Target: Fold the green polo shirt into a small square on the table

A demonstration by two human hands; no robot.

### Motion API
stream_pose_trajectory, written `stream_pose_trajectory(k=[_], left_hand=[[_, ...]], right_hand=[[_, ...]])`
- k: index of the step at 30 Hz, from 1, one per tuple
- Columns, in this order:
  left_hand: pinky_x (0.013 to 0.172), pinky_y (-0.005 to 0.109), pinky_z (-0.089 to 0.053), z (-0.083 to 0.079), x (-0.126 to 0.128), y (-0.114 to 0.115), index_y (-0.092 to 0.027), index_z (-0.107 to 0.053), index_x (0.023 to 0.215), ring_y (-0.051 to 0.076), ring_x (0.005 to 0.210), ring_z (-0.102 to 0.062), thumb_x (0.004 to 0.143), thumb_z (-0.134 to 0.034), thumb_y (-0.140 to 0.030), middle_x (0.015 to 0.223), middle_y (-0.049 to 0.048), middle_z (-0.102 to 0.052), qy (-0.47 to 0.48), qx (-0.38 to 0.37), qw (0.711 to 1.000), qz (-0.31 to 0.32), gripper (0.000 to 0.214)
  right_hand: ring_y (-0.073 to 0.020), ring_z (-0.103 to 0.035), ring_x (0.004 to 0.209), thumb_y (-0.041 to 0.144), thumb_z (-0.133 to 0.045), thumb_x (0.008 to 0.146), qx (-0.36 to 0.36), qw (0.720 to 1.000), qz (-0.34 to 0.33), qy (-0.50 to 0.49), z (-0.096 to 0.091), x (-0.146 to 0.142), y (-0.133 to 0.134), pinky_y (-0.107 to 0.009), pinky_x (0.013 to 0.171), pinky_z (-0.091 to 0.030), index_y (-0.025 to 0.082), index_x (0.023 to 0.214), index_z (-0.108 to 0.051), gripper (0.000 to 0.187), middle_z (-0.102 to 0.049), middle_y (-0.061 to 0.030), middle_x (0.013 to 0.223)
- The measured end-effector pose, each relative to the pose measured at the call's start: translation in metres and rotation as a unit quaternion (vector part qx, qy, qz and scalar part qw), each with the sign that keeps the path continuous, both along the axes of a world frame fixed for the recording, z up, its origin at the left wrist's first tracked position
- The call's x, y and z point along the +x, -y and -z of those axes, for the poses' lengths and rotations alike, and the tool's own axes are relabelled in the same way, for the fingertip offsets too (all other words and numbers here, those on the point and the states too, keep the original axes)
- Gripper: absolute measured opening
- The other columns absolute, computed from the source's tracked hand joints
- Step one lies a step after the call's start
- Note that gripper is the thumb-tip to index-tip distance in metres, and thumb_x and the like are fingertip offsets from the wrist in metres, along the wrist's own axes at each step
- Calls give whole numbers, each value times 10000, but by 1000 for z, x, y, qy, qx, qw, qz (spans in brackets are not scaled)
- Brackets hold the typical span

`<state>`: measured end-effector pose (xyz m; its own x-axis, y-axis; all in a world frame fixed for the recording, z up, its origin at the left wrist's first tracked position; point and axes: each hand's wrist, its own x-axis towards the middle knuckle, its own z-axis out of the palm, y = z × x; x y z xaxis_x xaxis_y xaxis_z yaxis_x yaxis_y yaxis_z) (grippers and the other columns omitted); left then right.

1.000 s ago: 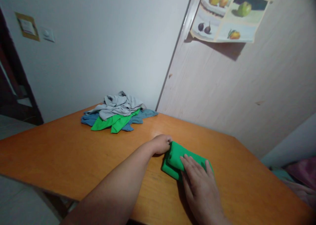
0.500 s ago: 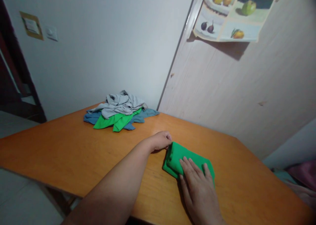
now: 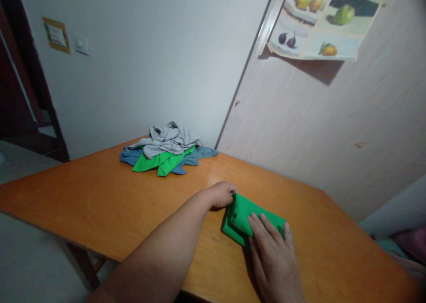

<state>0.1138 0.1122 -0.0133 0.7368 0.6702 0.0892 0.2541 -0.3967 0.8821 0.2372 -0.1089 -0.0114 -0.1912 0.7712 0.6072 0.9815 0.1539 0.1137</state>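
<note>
A folded green garment [image 3: 258,214] lies on the wooden table in front of me, its layers stacked into a thick rectangle. My left hand [image 3: 223,194] is closed at its far left corner, fingers curled in and pinching the edge; the fingertips are partly hidden. My right hand [image 3: 276,254] rests on the near right part of the garment, fingers stretched out and slightly apart over the cloth.
A loose heap of clothes, with a grey garment [image 3: 171,139] on top of bright green [image 3: 163,162] and blue [image 3: 131,155] ones, sits at the table's back edge by the wall. The orange-brown table [image 3: 100,196] has a near edge at lower left. Fruit pictures [image 3: 326,23] hang above.
The view has shifted slightly, moving the scene a little to the right. Both hands stay on the green garment, whose near side looks slightly lifted under the right hand.
</note>
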Motion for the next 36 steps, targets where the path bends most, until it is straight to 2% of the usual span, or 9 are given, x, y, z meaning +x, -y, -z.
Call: stream_pose_trajectory(k=[9,15,17,23,26,29,31,33,36], left_hand=[[524,220,-349,-7,-5,2,-138,-689,666,123,548,-486,645,-588,-113,589,-24,-593,-28,72,997,-21,106],[673,243,-417,-32,-7,17,-148,-663,874,170,806,-567,807,-487,-179,838,31,-661,23,135,984,-114,191],[733,257,-440,-44,-4,26,-164,-654,914,176,860,-581,851,-467,-213,886,31,-673,53,169,977,-119,203],[885,297,-471,-73,3,63,-201,-681,1030,191,984,-637,862,-483,-178,1045,39,-716,52,299,953,1,260],[906,343,-485,-79,-1,86,-204,-684,1092,227,1025,-647,923,-481,-255,1101,66,-717,-8,359,931,59,269],[928,396,-497,-73,-11,106,-206,-642,1205,267,1095,-640,924,-540,-385,1202,99,-691,-63,388,913,107,349],[1057,475,-427,-62,-18,115,-184,-572,1327,326,1283,-530,832,-662,-472,1403,145,-571,-86,405,904,101,580],[1141,498,-341,-49,-23,118,-177,-519,1398,324,1382,-430,791,-703,-428,1498,147,-473,-112,418,897,90,682],[1181,489,-293,-35,-26,117,-179,-510,1417,288,1414,-394,823,-637,-317,1528,130,-434,-133,436,888,62,623]], right_hand=[[-296,-552,1277,221,-526,924,-18,999,-6,37,-3,-10,-1,-668,1177,-50,254,1369,-522,447,-612,-47,1369],[-292,-515,1314,228,-500,943,-44,999,4,11,-7,-14,1,-677,1172,-32,246,1400,-492,458,-591,-53,1397],[-292,-500,1329,261,-508,947,-51,999,-2,-7,-11,-12,3,-677,1172,-39,259,1410,-478,463,-583,-50,1408],[-257,-514,1314,313,-483,970,28,990,34,-136,-20,23,20,-630,1179,-137,265,1361,-507,395,-598,-57,1389],[-254,-593,1201,364,-471,972,62,967,86,-231,-15,48,32,-580,1135,-282,241,1272,-577,342,-660,-74,1283],[-248,-641,1056,403,-475,962,60,943,125,-303,-4,63,45,-466,974,-459,216,1131,-643,303,-708,-80,1122],[-238,-646,975,398,-480,958,41,937,134,-321,3,65,52,-410,870,-486,217,1032,-662,267,-714,-69,1022],[-225,-640,899,374,-482,958,19,940,123,-317,8,62,56,-385,819,-473,225,945,-661,234,-703,-50,933],[-202,-617,826,330,-484,957,-14,951,79,-300,9,54,60,-349,763,-448,230,874,-648,209,-671,-30,848]])
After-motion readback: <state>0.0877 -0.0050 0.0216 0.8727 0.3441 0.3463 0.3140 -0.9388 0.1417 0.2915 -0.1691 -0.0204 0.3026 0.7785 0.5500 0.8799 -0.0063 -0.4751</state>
